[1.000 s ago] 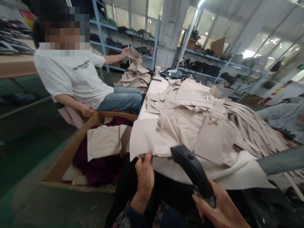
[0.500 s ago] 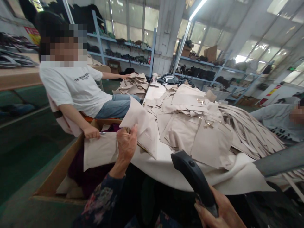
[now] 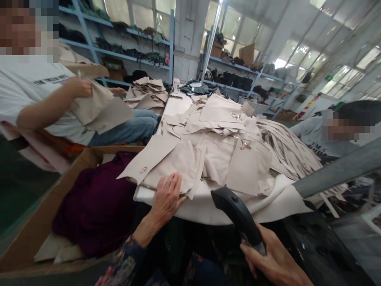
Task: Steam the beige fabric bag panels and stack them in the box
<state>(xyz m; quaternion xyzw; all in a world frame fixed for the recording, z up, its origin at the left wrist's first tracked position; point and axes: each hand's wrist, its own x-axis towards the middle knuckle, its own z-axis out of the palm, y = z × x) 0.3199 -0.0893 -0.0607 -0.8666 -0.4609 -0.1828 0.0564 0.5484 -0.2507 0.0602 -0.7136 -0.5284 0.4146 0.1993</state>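
On my feed, the beige fabric panel [image 3: 171, 167] lies at the near left corner of the counter [image 3: 178, 104]. My left hand [image 3: 165, 198] rests on it, fingers laid flat. My right hand [image 3: 272, 252] is clamped around a black handheld trimmer [image 3: 238, 212]. Behind spreads a beige fabric pile [image 3: 218, 108]; to the left, purple cloth [image 3: 95, 202] sits in a cardboard box [image 3: 18, 250]; beyond, a co-worker's hand [image 3: 79, 87] grips more fabric [image 3: 104, 109].

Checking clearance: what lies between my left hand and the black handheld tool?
The head view shows a corner of the beige piece, then some white tabletop.
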